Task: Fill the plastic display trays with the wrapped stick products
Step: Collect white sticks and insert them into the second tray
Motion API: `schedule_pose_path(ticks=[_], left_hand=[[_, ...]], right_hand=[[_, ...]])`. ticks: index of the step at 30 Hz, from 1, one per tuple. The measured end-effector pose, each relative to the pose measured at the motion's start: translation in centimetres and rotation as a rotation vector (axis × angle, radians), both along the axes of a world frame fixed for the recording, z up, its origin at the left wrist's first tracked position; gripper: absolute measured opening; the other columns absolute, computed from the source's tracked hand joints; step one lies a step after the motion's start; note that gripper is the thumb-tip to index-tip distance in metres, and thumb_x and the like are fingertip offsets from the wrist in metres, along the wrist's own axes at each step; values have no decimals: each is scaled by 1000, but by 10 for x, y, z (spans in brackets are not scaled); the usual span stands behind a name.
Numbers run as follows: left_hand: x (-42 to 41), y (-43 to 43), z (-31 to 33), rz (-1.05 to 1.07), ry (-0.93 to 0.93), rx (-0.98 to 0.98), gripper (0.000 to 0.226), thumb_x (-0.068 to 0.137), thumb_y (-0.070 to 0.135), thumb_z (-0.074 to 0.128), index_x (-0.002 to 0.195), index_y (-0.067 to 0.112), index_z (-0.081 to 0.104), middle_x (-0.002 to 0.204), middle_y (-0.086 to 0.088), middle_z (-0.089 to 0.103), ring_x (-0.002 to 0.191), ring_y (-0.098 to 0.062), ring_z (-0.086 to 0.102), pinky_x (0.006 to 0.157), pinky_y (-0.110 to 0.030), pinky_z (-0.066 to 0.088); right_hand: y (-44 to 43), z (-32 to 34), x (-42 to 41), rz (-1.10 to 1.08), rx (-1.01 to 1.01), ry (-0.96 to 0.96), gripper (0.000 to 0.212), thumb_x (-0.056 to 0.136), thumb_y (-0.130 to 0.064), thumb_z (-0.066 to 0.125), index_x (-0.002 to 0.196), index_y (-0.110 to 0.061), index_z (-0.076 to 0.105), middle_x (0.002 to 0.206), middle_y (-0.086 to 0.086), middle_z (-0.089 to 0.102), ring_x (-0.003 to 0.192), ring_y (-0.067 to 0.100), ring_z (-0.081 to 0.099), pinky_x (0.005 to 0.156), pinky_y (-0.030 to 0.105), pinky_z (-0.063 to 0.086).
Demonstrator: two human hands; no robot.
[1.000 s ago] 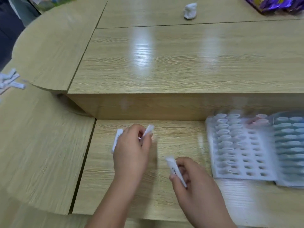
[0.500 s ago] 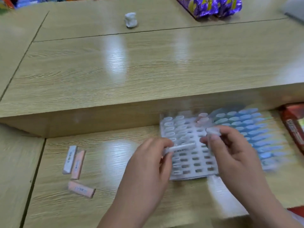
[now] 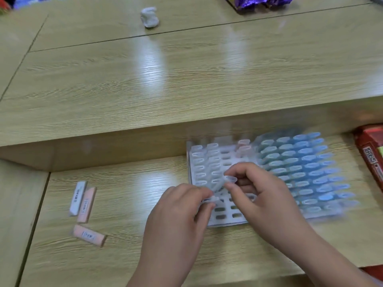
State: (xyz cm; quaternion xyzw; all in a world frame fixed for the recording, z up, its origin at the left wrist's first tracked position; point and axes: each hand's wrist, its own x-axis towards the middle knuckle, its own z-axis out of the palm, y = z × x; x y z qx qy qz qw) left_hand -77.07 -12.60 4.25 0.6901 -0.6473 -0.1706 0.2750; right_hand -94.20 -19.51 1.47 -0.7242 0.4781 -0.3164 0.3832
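You hold one white stick [image 3: 219,188] tilted over the middle of the white tray [image 3: 226,221]. Your left hand [image 3: 178,210] pinches its lower end and your right hand [image 3: 261,195] pinches its upper end, fingers curled on both. The stick is pale and blurred. The tray's far edge lies close under the raised step [image 3: 124,146]. On its right a blue-filled tray [image 3: 327,216] sits tight against it, and beyond that is a red box [image 3: 371,154]. Left of the tray the surface [image 3: 128,204] is bare wood as far as three loose sticks lying flat: a white one [image 3: 77,198] and two pink ones [image 3: 87,204] [image 3: 89,235]. The tray's left columns hold white sticks, and its near slots are open.
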Motion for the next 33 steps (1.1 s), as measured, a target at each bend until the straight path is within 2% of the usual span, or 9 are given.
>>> schedule_pose_path(ticks=[4,9,16,19,23,25,28,30,33], left_hand=[[-4,4,-12,38,-44,-137,10,88,30,73,97,26,74,93,17,66,78,-5,56,60,-28,52],[-10,5,-17,47,-38,-183,21,90,34,60,98,22,76,94,13,69,81,-11,60,59,-31,54],[-20,1,-16,-40,-404,-200,21,78,22,74,98,20,78,87,4,66,72,-21,55,52,-31,41],[-29,1,-15,-67,-480,-174,25,79,19,58,94,17,77,90,0,67,73,-24,55,57,-32,43],[-37,2,-14,-9,-380,-74,18,79,22,61,89,22,76,93,0,65,74,-23,58,60,-30,48],[-36,5,-17,68,-231,-82,20,84,30,62,99,27,75,97,3,60,78,-21,57,63,-29,51],[-22,15,-20,205,43,-136,32,91,39,54,117,31,69,107,9,53,93,-14,54,77,-25,49],[4,26,-24,310,153,-168,28,91,40,55,115,33,68,109,14,52,97,-11,58,81,-22,46],[65,49,-32,519,257,-135,17,91,37,58,104,42,68,110,18,57,86,-6,61,73,-20,48]], right_hand=[[2,-2,-4,61,-114,107,28,88,-13,71,99,-36,60,98,-21,58,89,2,64,73,11,50],[3,-4,-5,65,-160,184,16,89,-20,68,100,-31,62,95,-22,55,84,1,60,66,26,55],[7,-2,-2,31,-320,353,15,87,-18,72,95,-27,64,89,-14,63,73,9,64,53,29,52],[12,-1,-2,74,-389,369,22,83,-17,53,97,-23,69,96,-10,66,76,15,66,50,29,52],[18,2,-1,60,-322,336,36,83,-20,41,101,-24,72,104,-9,65,82,17,67,51,32,54],[20,6,1,20,-310,330,41,81,-18,40,105,-25,72,109,-10,62,89,15,65,56,29,53],[28,15,13,-62,-405,294,36,85,-13,46,109,-21,72,109,-7,61,95,16,61,73,22,46],[39,22,35,-70,-501,227,29,87,-11,53,107,-19,73,105,-5,62,93,19,60,84,21,43],[61,26,91,73,-467,168,24,91,-23,56,112,-26,68,105,-9,60,90,17,60,75,27,48]])
